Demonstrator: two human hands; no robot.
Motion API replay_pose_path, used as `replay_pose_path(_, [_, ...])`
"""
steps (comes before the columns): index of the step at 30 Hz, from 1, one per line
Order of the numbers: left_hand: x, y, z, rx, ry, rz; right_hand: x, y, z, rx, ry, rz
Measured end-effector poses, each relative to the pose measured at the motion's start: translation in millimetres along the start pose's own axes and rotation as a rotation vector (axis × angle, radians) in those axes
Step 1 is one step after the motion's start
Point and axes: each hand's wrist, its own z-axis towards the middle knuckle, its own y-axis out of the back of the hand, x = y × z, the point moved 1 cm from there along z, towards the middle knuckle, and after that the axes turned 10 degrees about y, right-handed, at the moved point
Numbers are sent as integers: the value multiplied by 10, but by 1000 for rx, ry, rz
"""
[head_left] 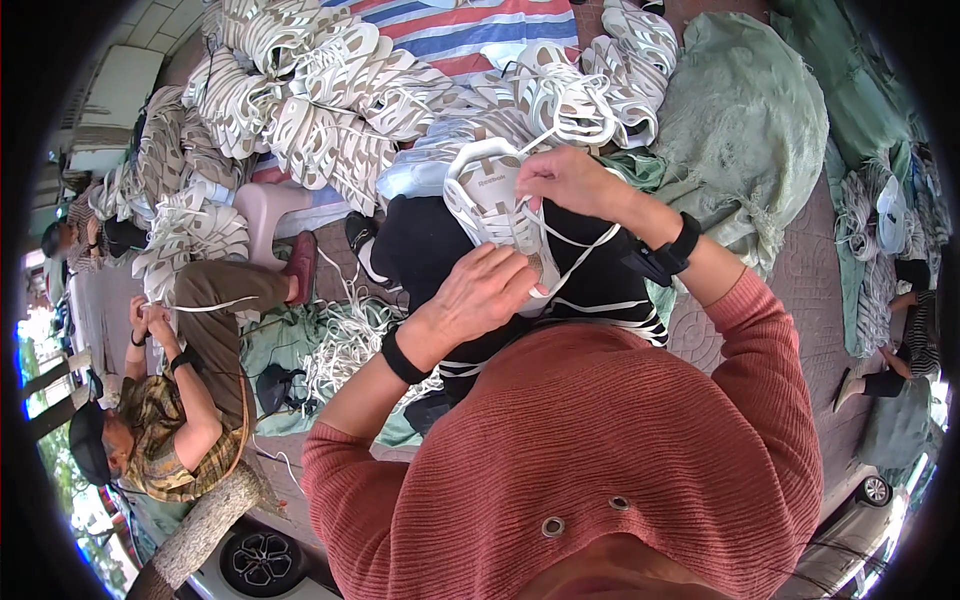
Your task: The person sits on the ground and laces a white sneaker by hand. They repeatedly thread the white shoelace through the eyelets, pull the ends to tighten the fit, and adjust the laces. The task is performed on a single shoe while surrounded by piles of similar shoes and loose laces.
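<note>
A white and beige shoe upper (487,188) lies across my lap, over black trousers with white stripes. My left hand (482,290) is closed on its near end, the fingers curled over the edge. At the upper's right side my right hand (572,184) pinches a white shoelace (583,258), part of which loops out to the right. Laces cross the middle of the upper in rows. The fingertips of my left hand are partly hidden.
Bundles of similar shoe uppers (330,90) lie ahead on a striped sheet (470,38). A pile of white laces (355,345) is at my left, near a seated co-worker (175,420) handling a lace. A large green sack (742,130) stands ahead right. A pink stool (265,215) is ahead left.
</note>
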Motion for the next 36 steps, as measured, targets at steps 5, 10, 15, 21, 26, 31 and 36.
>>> replay_pose_path(5, [-5,24,16,-47,5,-29,35,-108,-72,-101,298,-378])
replay_pose_path(10, [-21,16,52,-121,-13,-77,73,-174,-89,-169,423,-623])
replay_pose_path(15, [-3,65,54,-154,-3,-88,107,-180,-94,-164,527,-789])
replay_pose_path(21, [0,3,104,-112,-45,-84,89,-240,-22,-83,470,-860])
replay_pose_path(26, [-60,2,225,46,-52,-63,39,-378,24,-174,343,-709])
replay_pose_path(31, [297,288,323,-88,143,144,18,-284,-9,-144,418,-760])
replay_pose_path(36, [821,266,442,173,277,283,34,-276,18,-64,413,-852])
